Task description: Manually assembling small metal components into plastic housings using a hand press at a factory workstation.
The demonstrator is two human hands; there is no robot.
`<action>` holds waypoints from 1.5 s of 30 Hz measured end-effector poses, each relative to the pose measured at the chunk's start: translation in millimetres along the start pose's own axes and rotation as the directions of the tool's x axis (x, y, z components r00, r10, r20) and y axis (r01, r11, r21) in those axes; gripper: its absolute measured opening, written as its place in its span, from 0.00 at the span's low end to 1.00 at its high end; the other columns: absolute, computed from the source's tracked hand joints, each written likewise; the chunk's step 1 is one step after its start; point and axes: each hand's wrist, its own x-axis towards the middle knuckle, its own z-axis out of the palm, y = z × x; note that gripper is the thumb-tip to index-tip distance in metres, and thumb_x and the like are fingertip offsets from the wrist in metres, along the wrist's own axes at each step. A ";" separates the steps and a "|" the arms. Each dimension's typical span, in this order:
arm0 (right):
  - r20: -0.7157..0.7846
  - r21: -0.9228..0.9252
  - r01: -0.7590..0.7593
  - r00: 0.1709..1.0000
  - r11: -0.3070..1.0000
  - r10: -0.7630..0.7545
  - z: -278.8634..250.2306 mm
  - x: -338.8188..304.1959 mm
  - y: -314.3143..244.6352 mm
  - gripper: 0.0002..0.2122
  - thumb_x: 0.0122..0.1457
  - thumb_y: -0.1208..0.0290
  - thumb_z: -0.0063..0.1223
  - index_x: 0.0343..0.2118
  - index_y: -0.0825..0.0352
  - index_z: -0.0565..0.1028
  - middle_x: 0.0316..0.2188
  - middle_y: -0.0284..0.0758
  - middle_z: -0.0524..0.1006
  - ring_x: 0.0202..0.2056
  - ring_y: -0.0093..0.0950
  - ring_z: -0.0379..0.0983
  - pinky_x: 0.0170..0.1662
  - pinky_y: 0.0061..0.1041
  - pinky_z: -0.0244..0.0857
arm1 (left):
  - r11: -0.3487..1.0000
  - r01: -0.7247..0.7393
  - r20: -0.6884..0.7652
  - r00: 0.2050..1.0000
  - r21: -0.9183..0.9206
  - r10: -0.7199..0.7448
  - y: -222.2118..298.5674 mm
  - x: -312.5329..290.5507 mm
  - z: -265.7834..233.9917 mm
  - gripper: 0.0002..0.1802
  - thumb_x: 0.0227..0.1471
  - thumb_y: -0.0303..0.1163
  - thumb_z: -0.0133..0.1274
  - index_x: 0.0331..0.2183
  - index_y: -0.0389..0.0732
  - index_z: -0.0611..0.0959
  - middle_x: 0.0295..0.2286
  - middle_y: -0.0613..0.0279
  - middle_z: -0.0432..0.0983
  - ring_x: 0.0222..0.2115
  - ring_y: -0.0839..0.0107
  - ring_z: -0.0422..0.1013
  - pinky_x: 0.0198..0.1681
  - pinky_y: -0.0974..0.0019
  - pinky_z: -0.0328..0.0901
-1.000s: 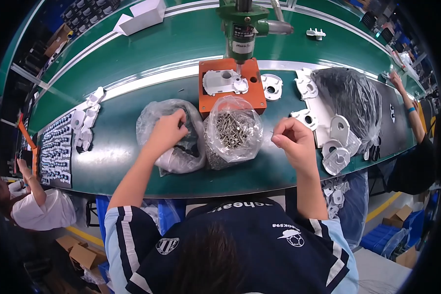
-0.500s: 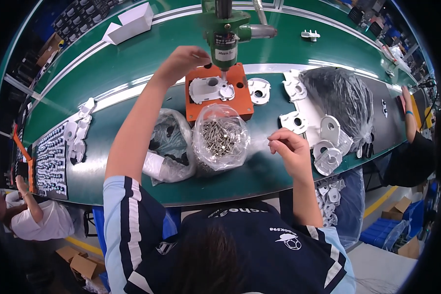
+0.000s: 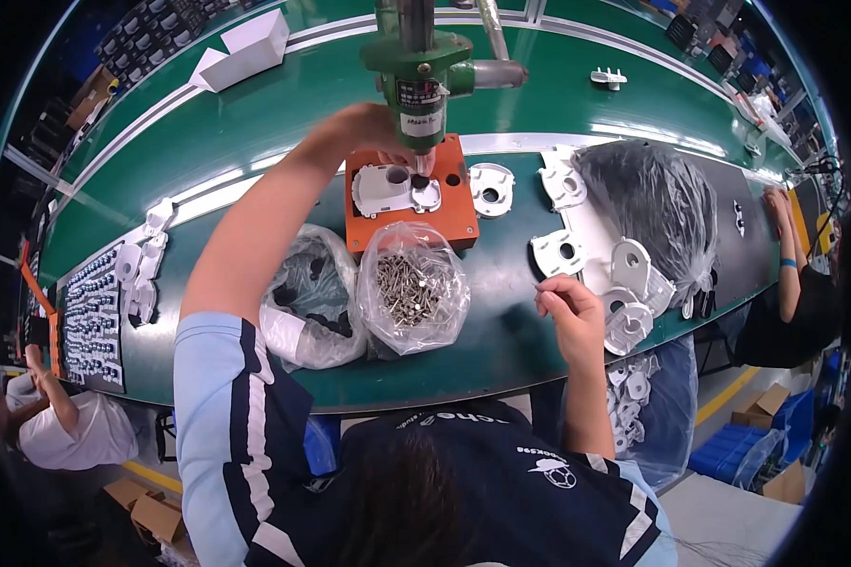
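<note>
My left hand (image 3: 380, 130) reaches over the orange fixture block (image 3: 459, 213), its fingers partly hidden behind the green press head (image 3: 420, 99). Its fingertips are closed at a small black part (image 3: 420, 180), which sits at the small ring of a white plastic housing (image 3: 376, 192) on the block. The tool tip hangs right above that spot. My right hand (image 3: 571, 307) is held over the bench at the right, thumb and fingers pinched together. Whatever lies in that pinch is too small to make out. Between my arms stands a clear bag of screws (image 3: 408, 293).
Left of the screws lies a clear bag with black parts (image 3: 314, 274). White housings (image 3: 624, 265) and a large bag of dark parts (image 3: 652, 203) lie at the right. A tray of small metal parts (image 3: 95, 317) is far left. Co-workers sit at both ends.
My left hand has brought the black part down and rightward to the housing under the press head. My right hand has shifted slightly right and nearer, still pinched. The whole view has shifted slightly.
</note>
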 end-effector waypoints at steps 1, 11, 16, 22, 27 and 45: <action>-0.004 0.001 -0.002 1.000 1.000 0.002 -0.2 0.3 0.4 0.05 0.52 0.83 0.48 0.32 0.76 0.71 0.26 0.34 0.70 0.27 0.21 0.66 0.32 0.17 0.60 | 1.000 0.000 -0.003 1.000 0.007 0.000 3.4 -0.1 2.3 0.06 0.40 0.35 0.58 0.26 0.47 0.82 0.22 0.74 0.74 0.24 0.81 0.66 0.25 0.72 0.62; 0.054 -0.012 -0.109 0.993 0.994 0.110 25.6 37.6 -17.5 0.04 0.49 0.83 0.50 0.30 0.74 0.72 0.23 0.34 0.72 0.25 0.21 0.68 0.29 0.18 0.61 | 0.998 -0.056 -0.136 0.989 0.034 0.060 -28.9 3.0 2.5 0.08 0.42 0.30 0.55 0.30 0.42 0.79 0.20 0.74 0.70 0.19 0.84 0.62 0.19 0.79 0.55; 0.272 -0.070 -0.121 0.953 0.990 0.135 52.2 106.3 -27.7 0.04 0.51 0.79 0.50 0.30 0.72 0.73 0.21 0.28 0.69 0.23 0.16 0.62 0.23 0.14 0.52 | 0.966 -0.129 -0.718 0.648 0.225 0.254 -42.4 -43.4 33.5 0.12 0.46 0.30 0.45 0.34 0.40 0.80 0.24 0.55 0.75 0.24 0.66 0.71 0.29 0.66 0.65; 0.474 -0.118 -0.328 0.811 0.937 0.343 73.7 193.0 -11.1 0.07 0.51 0.79 0.52 0.33 0.72 0.73 0.23 0.30 0.71 0.22 0.16 0.64 0.23 0.14 0.56 | 0.857 -0.059 -0.622 0.663 0.512 0.417 -49.8 -72.9 99.8 0.14 0.42 0.24 0.44 0.34 0.35 0.79 0.36 0.50 0.74 0.40 0.58 0.70 0.44 0.59 0.65; 0.520 -0.202 -0.337 0.758 0.919 0.393 73.4 208.0 -12.1 0.14 0.49 0.81 0.53 0.40 0.68 0.69 0.28 0.32 0.74 0.24 0.15 0.66 0.22 0.11 0.56 | 0.857 -0.097 -0.630 0.637 0.505 0.444 -50.3 -76.8 105.3 0.16 0.41 0.24 0.45 0.35 0.36 0.80 0.42 0.50 0.72 0.46 0.59 0.67 0.50 0.61 0.62; 0.486 -0.497 -0.348 0.647 0.795 0.587 95.9 220.0 -32.8 0.15 0.45 0.81 0.55 0.38 0.61 0.71 0.23 0.27 0.72 0.15 0.11 0.55 0.16 0.11 0.44 | 0.824 -0.116 -0.626 0.594 0.555 0.505 -62.4 -70.9 104.4 0.13 0.41 0.25 0.45 0.33 0.37 0.79 0.41 0.55 0.73 0.46 0.60 0.67 0.44 0.58 0.66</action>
